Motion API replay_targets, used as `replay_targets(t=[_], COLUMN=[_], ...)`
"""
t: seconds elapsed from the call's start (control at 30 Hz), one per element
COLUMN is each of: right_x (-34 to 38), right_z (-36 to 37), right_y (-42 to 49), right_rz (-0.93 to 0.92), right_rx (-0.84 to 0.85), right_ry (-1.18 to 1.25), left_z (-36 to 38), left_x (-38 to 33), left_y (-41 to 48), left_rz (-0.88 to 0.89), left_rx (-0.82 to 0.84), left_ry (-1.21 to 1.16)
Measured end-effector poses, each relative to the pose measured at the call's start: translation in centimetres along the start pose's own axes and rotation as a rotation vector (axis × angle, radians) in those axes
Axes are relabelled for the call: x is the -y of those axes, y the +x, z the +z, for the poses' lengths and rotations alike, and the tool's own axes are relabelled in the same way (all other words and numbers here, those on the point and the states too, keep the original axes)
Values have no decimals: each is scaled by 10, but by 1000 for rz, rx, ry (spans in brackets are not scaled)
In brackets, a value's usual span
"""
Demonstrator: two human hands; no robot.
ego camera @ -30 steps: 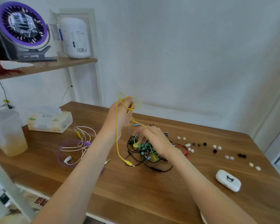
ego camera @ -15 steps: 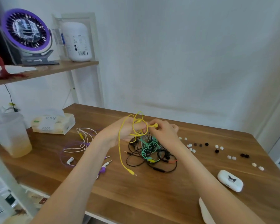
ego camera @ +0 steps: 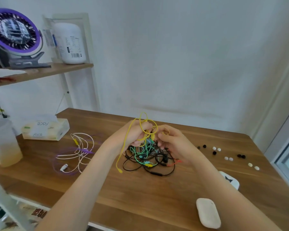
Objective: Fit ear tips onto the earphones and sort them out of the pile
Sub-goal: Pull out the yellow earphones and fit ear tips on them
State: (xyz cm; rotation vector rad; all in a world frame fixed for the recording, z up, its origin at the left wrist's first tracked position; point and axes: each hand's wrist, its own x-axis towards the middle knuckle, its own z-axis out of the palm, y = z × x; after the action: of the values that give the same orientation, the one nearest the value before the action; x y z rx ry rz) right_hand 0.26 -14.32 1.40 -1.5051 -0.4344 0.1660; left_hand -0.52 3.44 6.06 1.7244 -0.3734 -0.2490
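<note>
Head view
Pile [ego camera: 148, 157]: tangled black, green and red earphone cables on the table [ego camera: 140, 197]. All places below are given from it.
Yellow earphone [ego camera: 123, 144]: partly lifted clear of the pile, with its loops raised above the pile's far edge.
Left hand [ego camera: 137, 134]: above the pile's far-left edge, fingers curled round the bunched yellow loops.
Right hand [ego camera: 172, 140]: above the pile's far-right edge, fingertips pinched on a small yellow part, probably an earbud. Blur prevents confirmation.
Hand spacing: close together, with the loops bridging the gap.
Cable axis: one long strand drops from the left hand, slanting toward the near-left of the pile.
Plug [ego camera: 120, 170]: the strand's low end, pointing down, just left of the pile at table level.
Ear tips [ego camera: 228, 158]: scattered black and white pieces on the table, well right of the pile.
Nearer hand: the right hand is closer to the ear tips. The left hand already secures the cable.
Next move (judgement): free the bud end, then reach right for a tip.
Sorted earphones [ego camera: 80, 150]: white and purple cables lying left of the pile.
Cases [ego camera: 208, 212]: two, near-right of the pile.
</note>
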Motion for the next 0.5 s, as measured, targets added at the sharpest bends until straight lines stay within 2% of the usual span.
replay_targets(t=[0.1, 0.2, 0.4, 0.5], right_x=[0, -4, -18, -26], right_z=[-17, -34, -64, -74], right_y=[-17, -41, -79, -86], right_rz=[84, 148, 232, 279], right_rx=[60, 88, 14, -31], right_ry=[183, 219, -42, -148], left_z=[20, 41, 53, 51], left_x=[3, 7, 30, 40], left_y=[4, 12, 21, 26], left_rz=[14, 22, -138, -189], left_rx=[69, 123, 338, 379], left_ry=[57, 136, 259, 350])
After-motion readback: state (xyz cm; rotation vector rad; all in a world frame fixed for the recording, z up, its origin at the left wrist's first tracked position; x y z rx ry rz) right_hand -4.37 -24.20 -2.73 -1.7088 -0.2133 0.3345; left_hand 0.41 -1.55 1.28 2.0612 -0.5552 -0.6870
